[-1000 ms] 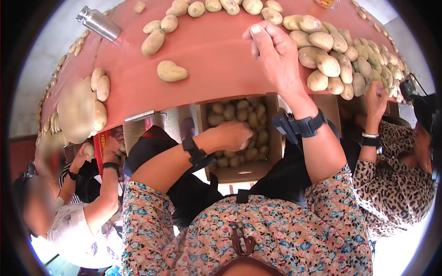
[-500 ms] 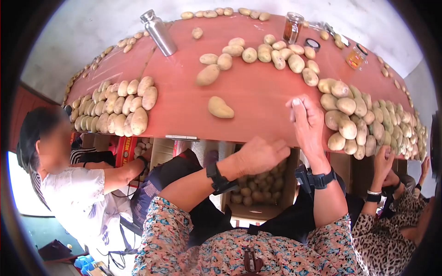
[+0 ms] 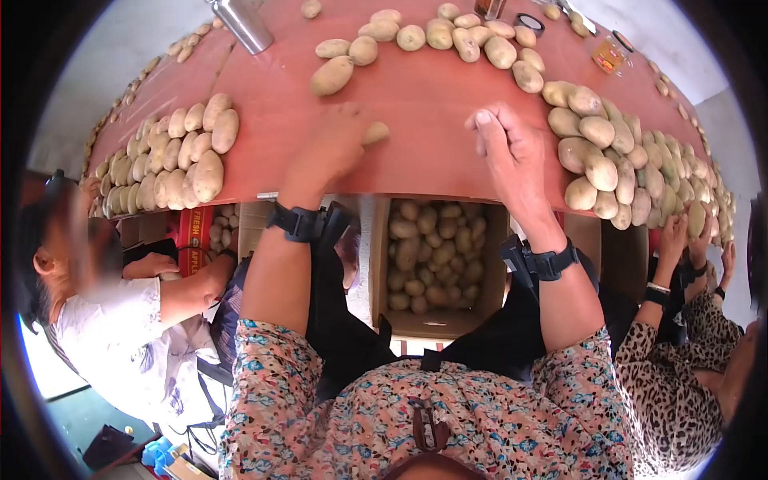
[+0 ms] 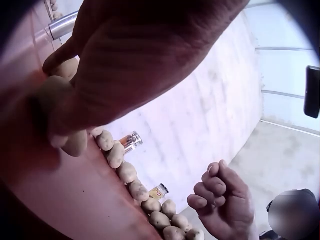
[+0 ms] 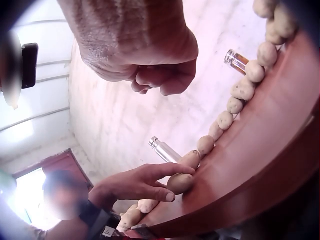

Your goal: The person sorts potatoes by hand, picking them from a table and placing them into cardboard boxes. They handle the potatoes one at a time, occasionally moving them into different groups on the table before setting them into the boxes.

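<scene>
On the bench [image 3: 420, 156], the left grip [image 3: 328, 146] pinches a lone potato [image 3: 376, 133] between thumb and fingers, presumably so it cannot roll; the curled, apparently empty right grip [image 3: 509, 154] hangs beside stacked potatoes [image 3: 638, 155], likely packed close for bracing

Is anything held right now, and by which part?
The left hand has its thumb and fingers around one end of an oval, tan potato; whether they grip it cannot be told. The right hand, fingers curled, shows nothing held.
</scene>
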### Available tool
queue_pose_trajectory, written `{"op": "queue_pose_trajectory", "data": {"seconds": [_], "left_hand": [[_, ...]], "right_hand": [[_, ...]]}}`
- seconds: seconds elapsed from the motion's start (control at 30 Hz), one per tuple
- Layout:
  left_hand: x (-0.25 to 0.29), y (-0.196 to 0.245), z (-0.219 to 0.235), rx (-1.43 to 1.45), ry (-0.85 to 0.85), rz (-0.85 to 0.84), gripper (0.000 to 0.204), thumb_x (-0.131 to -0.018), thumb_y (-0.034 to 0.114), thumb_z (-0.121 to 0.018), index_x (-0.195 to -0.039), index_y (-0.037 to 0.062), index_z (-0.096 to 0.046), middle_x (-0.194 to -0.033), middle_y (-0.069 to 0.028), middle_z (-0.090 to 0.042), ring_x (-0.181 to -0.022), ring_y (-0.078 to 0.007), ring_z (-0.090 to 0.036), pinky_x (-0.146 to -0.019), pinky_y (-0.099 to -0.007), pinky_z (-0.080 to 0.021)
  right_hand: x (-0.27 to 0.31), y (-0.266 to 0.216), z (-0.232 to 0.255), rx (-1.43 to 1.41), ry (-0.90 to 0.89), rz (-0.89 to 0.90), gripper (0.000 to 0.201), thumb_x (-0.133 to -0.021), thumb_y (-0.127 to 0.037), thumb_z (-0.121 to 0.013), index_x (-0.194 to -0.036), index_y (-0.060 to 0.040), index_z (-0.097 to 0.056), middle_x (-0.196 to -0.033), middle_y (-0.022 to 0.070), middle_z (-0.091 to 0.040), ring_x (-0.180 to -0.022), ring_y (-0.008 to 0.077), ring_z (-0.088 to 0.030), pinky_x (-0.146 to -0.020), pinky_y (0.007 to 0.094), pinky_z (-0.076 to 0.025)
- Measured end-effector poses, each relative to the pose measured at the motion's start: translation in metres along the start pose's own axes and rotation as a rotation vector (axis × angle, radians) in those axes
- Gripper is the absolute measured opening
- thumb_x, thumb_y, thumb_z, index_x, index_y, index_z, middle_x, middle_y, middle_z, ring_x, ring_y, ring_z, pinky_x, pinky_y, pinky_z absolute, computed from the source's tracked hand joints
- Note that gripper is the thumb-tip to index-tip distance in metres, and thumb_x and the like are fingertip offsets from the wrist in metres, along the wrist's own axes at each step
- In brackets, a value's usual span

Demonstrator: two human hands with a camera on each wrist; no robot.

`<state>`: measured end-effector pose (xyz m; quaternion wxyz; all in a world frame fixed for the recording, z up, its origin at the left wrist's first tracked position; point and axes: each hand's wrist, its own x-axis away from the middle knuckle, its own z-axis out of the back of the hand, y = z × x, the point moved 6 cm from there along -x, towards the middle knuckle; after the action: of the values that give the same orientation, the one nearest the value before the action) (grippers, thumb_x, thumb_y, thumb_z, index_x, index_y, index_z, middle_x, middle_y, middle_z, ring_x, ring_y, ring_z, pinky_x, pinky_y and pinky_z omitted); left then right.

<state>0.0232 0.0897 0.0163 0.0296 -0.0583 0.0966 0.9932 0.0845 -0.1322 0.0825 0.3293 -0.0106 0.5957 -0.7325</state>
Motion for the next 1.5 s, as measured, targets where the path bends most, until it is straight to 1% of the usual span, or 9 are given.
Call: {"op": "queue_pose_trajectory", "data": {"seconds": [0.4, 0.47, 0.67, 0.77, 0.83, 0.97, 1.13, 1.27, 1.5], "left_hand": [[-0.002, 0.053, 0.039, 0.292, -0.048, 0.054, 0.044, -0.085, 0.034, -0.063, -0.115, 0.0017, -0.06, -0.102, -0.0203, -0.064, -0.094, -0.0392, -0.06, -0.087, -0.0449, -0.047], [0.005, 0.077, 0.029, 0.822, -0.403, 0.09, 0.042, -0.084, 0.035, -0.064, -0.11, 0.0026, -0.064, -0.092, -0.0199, -0.068, -0.084, -0.036, -0.065, -0.076, -0.0452, -0.05], [0.032, 0.131, -0.043, 0.376, -0.86, -0.225, 0.045, -0.085, 0.039, -0.064, -0.113, 0.0046, -0.064, -0.09, -0.0162, -0.069, -0.087, -0.0299, -0.067, -0.078, -0.0432, -0.051], [0.047, 0.138, -0.103, 0.024, -0.799, -0.276, 0.039, -0.084, 0.032, -0.064, -0.111, 0.005, -0.066, -0.096, -0.0134, -0.068, -0.091, -0.0264, -0.066, -0.079, -0.0444, -0.051], [0.047, 0.134, -0.122, -0.36, -0.33, -0.272, 0.028, -0.083, 0.022, -0.062, -0.104, 0.0058, -0.071, -0.094, -0.0078, -0.069, -0.08, -0.0282, -0.068, -0.071, -0.0478, -0.053], [0.045, 0.162, -0.093, -0.455, -0.022, -0.235, 0.021, -0.083, 0.019, -0.06, -0.095, 0.0067, -0.072, -0.095, -0.007, -0.067, -0.083, -0.0293, -0.068, -0.066, -0.0493, -0.052], [0.035, 0.176, -0.078, 0.236, -0.329, -0.461, 0.019, -0.082, 0.017, -0.063, -0.095, 0.003, -0.065, -0.087, -0.0112, -0.062, -0.083, -0.0305, -0.065, -0.068, -0.0462, -0.052], [0.013, 0.164, -0.05, 0.315, -0.145, -0.546, 0.017, -0.086, 0.017, -0.063, -0.094, 0.0022, -0.064, -0.087, -0.0153, -0.062, -0.078, -0.0366, -0.064, -0.068, -0.0471, -0.052], [-0.017, 0.082, 0.01, 0.461, 0.256, -0.065, 0.014, -0.088, 0.017, -0.062, -0.094, 0.0039, -0.065, -0.093, -0.0176, -0.064, -0.082, -0.0388, -0.062, -0.072, -0.046, -0.049]], "right_hand": [[-0.003, 0.001, 0.013, -0.012, 0.065, 0.058, 0.02, -0.099, -0.015, -0.053, -0.086, -0.0021, -0.06, -0.059, -0.0019, -0.046, -0.056, 0.0042, -0.041, -0.051, 0.024, -0.037], [-0.002, 0.002, 0.016, -0.017, 0.085, 0.063, 0.02, -0.099, -0.015, -0.053, -0.086, -0.0022, -0.06, -0.059, -0.0019, -0.046, -0.056, 0.0042, -0.042, -0.052, 0.0239, -0.037], [-0.003, -0.002, 0.023, -0.016, 0.11, 0.038, 0.019, -0.099, -0.014, -0.053, -0.086, -0.0025, -0.061, -0.059, -0.0011, -0.046, -0.056, 0.005, -0.043, -0.052, 0.0247, -0.038], [-0.002, -0.006, 0.023, 0.005, 0.106, 0.039, 0.019, -0.098, -0.014, -0.053, -0.086, -0.0025, -0.061, -0.059, -0.0004, -0.047, -0.056, 0.0056, -0.043, -0.052, 0.0254, -0.038], [0.0, -0.01, 0.022, 0.013, 0.103, 0.057, 0.018, -0.098, -0.014, -0.053, -0.086, -0.0024, -0.061, -0.059, 0.0, -0.047, -0.056, 0.0058, -0.044, -0.052, 0.0257, -0.038], [0.0, -0.015, 0.024, 0.045, 0.083, 0.053, 0.018, -0.098, -0.013, -0.053, -0.086, -0.002, -0.061, -0.059, 0.0001, -0.047, -0.056, 0.0055, -0.044, -0.052, 0.0253, -0.038], [0.002, -0.014, 0.022, 0.019, 0.056, 0.049, 0.018, -0.099, -0.011, -0.053, -0.086, -0.0009, -0.061, -0.058, 0.0003, -0.047, -0.055, 0.0056, -0.044, -0.051, 0.0255, -0.036], [0.002, -0.018, 0.021, 0.032, 0.048, 0.062, 0.018, -0.099, -0.011, -0.053, -0.086, -0.001, -0.061, -0.059, 0.0003, -0.047, -0.055, 0.0056, -0.044, -0.051, 0.0254, -0.036], [0.004, -0.013, 0.011, 0.015, 0.02, 0.06, 0.016, -0.099, -0.009, -0.052, -0.087, -0.0015, -0.06, -0.06, -0.001, -0.043, -0.057, 0.0049, -0.041, -0.052, 0.0244, -0.036]]}}
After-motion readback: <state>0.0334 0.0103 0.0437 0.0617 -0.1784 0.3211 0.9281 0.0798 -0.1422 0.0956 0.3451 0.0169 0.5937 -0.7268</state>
